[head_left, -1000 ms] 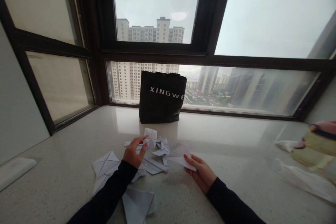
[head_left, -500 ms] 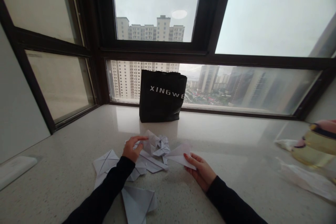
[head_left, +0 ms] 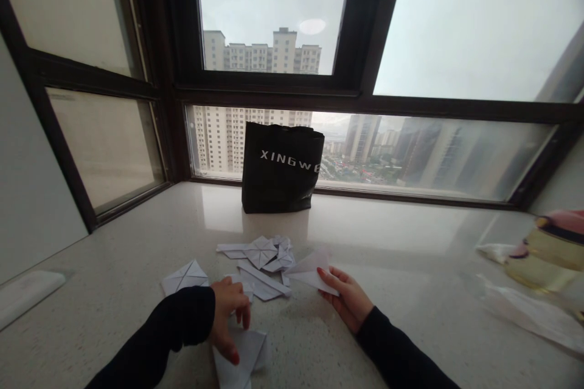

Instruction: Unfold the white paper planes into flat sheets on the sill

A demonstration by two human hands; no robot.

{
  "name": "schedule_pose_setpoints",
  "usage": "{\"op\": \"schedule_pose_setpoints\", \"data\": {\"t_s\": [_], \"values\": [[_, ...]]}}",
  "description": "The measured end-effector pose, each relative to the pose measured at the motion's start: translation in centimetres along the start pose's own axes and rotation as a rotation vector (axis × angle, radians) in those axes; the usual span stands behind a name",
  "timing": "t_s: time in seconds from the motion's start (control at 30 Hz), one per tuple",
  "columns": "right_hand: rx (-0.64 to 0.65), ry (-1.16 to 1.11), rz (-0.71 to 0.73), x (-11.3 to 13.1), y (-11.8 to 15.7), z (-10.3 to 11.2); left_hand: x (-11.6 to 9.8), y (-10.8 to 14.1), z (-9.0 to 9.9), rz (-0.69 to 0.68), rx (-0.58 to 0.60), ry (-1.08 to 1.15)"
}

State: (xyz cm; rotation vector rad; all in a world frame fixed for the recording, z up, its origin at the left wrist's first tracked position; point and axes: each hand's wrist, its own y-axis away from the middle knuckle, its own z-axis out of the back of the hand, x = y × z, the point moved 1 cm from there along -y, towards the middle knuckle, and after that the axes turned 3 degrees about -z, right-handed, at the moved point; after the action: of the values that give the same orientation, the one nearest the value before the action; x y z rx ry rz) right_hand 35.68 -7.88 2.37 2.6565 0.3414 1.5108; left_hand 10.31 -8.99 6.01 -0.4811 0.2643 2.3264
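Observation:
My right hand point(head_left: 345, 299) pinches a folded white paper point(head_left: 312, 276) between thumb and fingers, right of the pile. My left hand point(head_left: 229, 315) is over a larger folded paper point(head_left: 239, 360) near the front, fingers apart and curved down, with nothing seen in its grip; whether it touches the paper is unclear. Beyond it lie several folded white papers, among them a creased star-like piece point(head_left: 261, 252) and a long strip point(head_left: 263, 282). Another creased paper point(head_left: 186, 278) rests to the left, partly covered by my left sleeve.
A black bag point(head_left: 283, 169) stands upright by the window. At the right edge are a yellowish container point(head_left: 545, 258) with a pink top and a crumpled clear plastic wrapper point(head_left: 533, 310). A white flat object point(head_left: 31, 295) lies at the far left of the speckled counter point(head_left: 401, 328).
My left hand has let go of the star-like paper, which now lies on the pile, and has moved down toward the larger paper in front. My right hand is nearly still.

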Motion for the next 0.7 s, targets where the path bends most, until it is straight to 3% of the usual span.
{"op": "schedule_pose_setpoints", "data": {"t_s": [0.07, 0.13, 0.27, 0.4, 0.57, 0.7], "values": [[0.005, 0.002, 0.004, -0.1, 0.0, -0.1, -0.3, -0.1, -0.1, 0.039, 0.128, -0.090], [0.011, 0.002, 0.008, -0.1, 0.0, -0.1, -0.5, -0.5, 0.2, 0.052, 0.132, -0.020], [0.024, -0.019, 0.030, 0.4, 0.3, -0.3, -1.1, -2.2, -0.2, 0.076, -0.007, 0.423], [0.068, -0.023, 0.109, 1.6, 1.0, -0.6, -1.7, -4.4, -2.9, 0.214, -0.053, 0.855], [0.146, 0.403, 0.173, 1.3, 1.5, -1.5, -2.0, -5.9, -4.7, 0.220, -0.235, 1.093], [0.046, 0.743, 0.303, 0.5, 1.4, -1.7, -1.8, -5.7, -4.6, 0.194, -0.188, 1.274]]}}
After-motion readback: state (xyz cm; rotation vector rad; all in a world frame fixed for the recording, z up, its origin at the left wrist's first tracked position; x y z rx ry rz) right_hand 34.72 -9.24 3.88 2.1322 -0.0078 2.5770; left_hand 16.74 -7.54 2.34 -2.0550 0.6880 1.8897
